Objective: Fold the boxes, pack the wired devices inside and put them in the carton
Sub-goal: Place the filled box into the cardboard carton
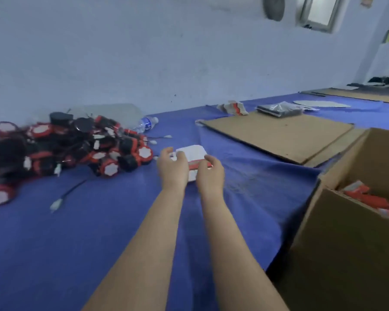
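Both hands gripping box, carton right edge

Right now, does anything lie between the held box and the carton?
Nothing visible does. The left hand and right hand hold the box over the blue cloth; only cloth lies between it and the open carton at the right. The cardboard sheet lies farther back.

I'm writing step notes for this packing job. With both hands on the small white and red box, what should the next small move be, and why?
Probably finish folding the box into shape. The left hand and right hand both hold it over the blue cloth, no device shows in it, and the pile of wired devices lies apart to the left, so loading seems premature.
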The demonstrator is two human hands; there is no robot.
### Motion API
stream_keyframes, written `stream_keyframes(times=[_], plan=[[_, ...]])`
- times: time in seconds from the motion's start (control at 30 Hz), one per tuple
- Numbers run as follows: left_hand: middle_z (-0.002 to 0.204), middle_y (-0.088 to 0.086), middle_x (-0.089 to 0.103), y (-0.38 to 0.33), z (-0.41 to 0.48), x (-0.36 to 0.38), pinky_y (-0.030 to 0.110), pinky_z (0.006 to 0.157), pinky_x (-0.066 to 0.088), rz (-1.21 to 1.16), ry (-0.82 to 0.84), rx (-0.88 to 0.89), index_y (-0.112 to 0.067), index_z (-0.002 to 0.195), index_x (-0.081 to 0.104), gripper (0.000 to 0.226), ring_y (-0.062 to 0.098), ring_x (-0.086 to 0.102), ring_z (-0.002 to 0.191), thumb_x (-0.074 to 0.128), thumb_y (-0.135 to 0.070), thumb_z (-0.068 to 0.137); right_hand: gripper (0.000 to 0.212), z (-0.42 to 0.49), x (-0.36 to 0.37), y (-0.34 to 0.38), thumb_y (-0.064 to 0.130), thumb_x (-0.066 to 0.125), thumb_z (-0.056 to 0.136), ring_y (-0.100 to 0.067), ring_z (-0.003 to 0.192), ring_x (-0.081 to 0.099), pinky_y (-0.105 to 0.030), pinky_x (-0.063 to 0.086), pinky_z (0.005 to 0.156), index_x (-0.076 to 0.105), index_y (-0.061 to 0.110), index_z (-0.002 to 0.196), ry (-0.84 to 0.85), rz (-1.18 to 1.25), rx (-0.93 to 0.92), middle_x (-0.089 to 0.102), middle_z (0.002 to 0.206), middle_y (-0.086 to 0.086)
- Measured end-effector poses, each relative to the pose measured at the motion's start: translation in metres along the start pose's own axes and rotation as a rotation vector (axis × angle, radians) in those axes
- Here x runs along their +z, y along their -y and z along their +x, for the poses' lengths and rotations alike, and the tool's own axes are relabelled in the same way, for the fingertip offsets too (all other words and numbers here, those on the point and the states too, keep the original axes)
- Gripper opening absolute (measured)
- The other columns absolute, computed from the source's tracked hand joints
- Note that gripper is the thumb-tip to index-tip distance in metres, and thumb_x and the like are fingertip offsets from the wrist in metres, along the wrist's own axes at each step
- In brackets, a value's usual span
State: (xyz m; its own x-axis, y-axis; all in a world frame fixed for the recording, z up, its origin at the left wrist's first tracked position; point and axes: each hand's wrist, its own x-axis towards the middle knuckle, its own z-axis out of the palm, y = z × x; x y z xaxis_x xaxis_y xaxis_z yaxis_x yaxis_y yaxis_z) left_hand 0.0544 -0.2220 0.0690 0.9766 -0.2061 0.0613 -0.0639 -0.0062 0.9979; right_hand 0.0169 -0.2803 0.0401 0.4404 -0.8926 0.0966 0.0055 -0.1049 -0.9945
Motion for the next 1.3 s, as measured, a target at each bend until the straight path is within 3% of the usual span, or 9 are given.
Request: stream_keyframes(times=[0.2,0.57,0.7,0.8,0.87,1.0,1.07,1.2,1.3], plan=[[0.069,0.007,0.044,0.036,0.03,-0.024,0.018,0.039,0.024,0.164,0.133,-0.194,-0.008,0.07,0.047,0.025,0.02,0.033,0.057,0.036,-0.002,0.092,0.038,0.014,0.023,-0.026,0.012,0.042,0.094,-0.033,0.129,0.038,-0.033,0.028,0.104,0.055,0.008,0.129,0.005,-0.436,0.054,0.046,0.139,-0.013],[0.112,0.009,0.063,0.04,0.034,-0.029,0.033,0.079,0.045,0.167,-0.052,0.028,-0.004,0.116,0.057,0.025,0.029,0.058,0.104,0.047,-0.007,0.093,0.06,0.011,0.022,-0.031,0.024,0.06,0.086,-0.03,0.126,0.035,-0.036,0.034,0.101,0.038,0.017,0.141,-0.022,-0.357,0.05,0.033,0.144,-0.011],[0.109,0.006,0.064,0.014,0.026,-0.05,0.024,0.077,0.039,0.236,-0.095,0.419,-0.006,0.118,0.061,0.027,0.025,0.057,0.104,0.048,-0.004,0.094,0.076,0.002,0.029,-0.006,0.029,0.062,0.089,-0.026,0.142,0.018,-0.025,0.016,0.11,0.019,0.019,0.151,-0.057,-0.493,-0.333,0.017,0.157,-0.009],[0.106,0.004,0.067,-0.009,0.024,-0.077,0.021,0.075,0.038,0.394,-0.027,0.701,-0.009,0.114,0.066,0.027,0.017,0.057,0.096,0.05,-0.004,0.093,0.082,-0.018,0.049,0.027,0.007,0.058,0.092,-0.014,0.145,0.019,-0.008,0.02,0.109,0.005,0.02,0.152,0.311,-0.044,-0.555,0.017,0.158,0.004],[0.1,-0.006,0.068,-0.023,0.025,-0.105,0.014,0.071,0.039,0.427,0.06,0.739,-0.015,0.113,0.068,0.026,0.004,0.057,0.087,0.051,-0.011,0.094,0.076,-0.035,0.064,0.042,0.005,0.051,0.095,-0.004,0.125,0.051,-0.024,0.045,0.101,0.008,0.031,0.151,0.55,0.238,-0.445,0.043,0.139,0.029],[0.108,-0.022,0.067,-0.026,0.018,-0.168,0.007,0.084,0.042,0.351,0.307,0.625,-0.025,0.113,0.068,0.022,-0.014,0.057,0.098,0.061,-0.025,0.093,0.037,-0.061,0.095,0.047,0.044,0.05,0.095,-0.02,0.094,0.068,-0.033,0.055,0.081,0.059,0.029,0.127,0.85,0.735,0.13,0.068,0.11,-0.003],[0.115,-0.026,0.062,-0.01,0.013,-0.199,0.008,0.091,0.04,0.483,0.356,0.602,-0.027,0.114,0.066,0.025,-0.015,0.052,0.11,0.065,-0.021,0.091,0.042,-0.079,0.119,0.041,0.036,0.053,0.096,-0.016,0.087,0.069,-0.032,0.053,0.076,0.05,0.02,0.135,0.859,0.644,0.203,0.069,0.099,-0.001],[0.137,-0.007,0.051,0.034,0.012,-0.251,0.043,0.111,0.029,0.747,0.052,0.469,-0.022,0.124,0.062,0.046,0.014,0.038,0.134,0.065,-0.044,0.084,0.053,-0.112,0.165,0.009,0.004,0.043,0.097,-0.014,0.083,0.065,-0.028,0.053,0.068,0.036,0.025,0.145,0.828,0.351,0.168,0.065,0.112,-0.003],[0.126,-0.012,0.049,0.058,0.004,-0.283,0.022,0.102,0.036,0.508,-0.243,0.325,-0.023,0.13,0.051,0.045,0.012,0.044,0.124,0.066,-0.031,0.088,0.051,-0.126,0.179,-0.014,0.004,0.041,0.099,-0.015,0.089,0.065,-0.029,0.054,0.068,0.037,0.024,0.145,0.795,0.262,0.15,0.06,0.128,-0.006]])
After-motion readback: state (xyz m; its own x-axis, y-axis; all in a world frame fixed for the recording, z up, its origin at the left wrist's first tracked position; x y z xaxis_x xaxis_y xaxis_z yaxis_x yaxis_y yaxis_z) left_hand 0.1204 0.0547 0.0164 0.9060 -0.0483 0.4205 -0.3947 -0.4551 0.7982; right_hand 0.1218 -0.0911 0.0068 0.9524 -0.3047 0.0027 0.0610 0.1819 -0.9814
